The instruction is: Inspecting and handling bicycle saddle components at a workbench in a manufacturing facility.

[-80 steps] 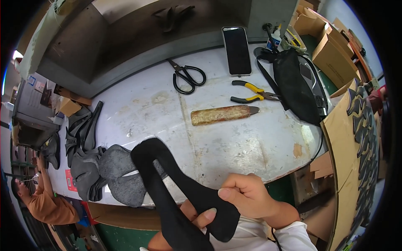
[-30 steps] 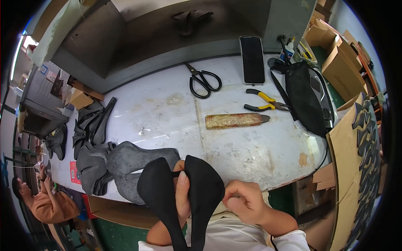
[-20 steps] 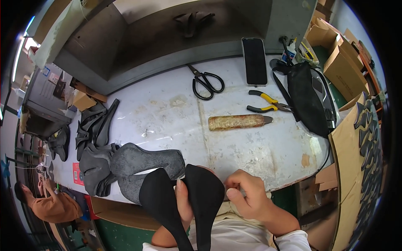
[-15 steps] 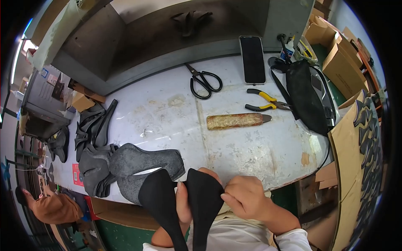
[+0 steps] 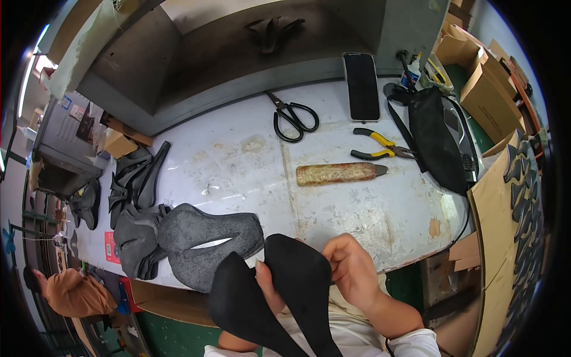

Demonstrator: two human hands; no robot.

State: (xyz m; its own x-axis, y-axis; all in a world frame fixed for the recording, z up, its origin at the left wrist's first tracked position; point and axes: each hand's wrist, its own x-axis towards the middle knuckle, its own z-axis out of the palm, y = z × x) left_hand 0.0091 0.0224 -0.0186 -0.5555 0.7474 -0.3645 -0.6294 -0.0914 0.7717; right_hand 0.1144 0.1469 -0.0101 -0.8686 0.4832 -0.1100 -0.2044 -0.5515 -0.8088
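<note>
Just at the table edge (image 5: 416, 259), the left hand (image 5: 271, 291) gripped a black forked piece (image 5: 299, 276) hiding its fingers; the right hand (image 5: 355, 273), fingers curled, met its rim, pinch unclear. Grey pieces (image 5: 196, 229) lay leftward, scissors (image 5: 281, 107) and phone (image 5: 361, 86) beyond; print on a red card (image 5: 111, 247) was too small to read.

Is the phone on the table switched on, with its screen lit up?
The screen looks off: the phone shows only plain black glass, with no picture or glow.
</note>
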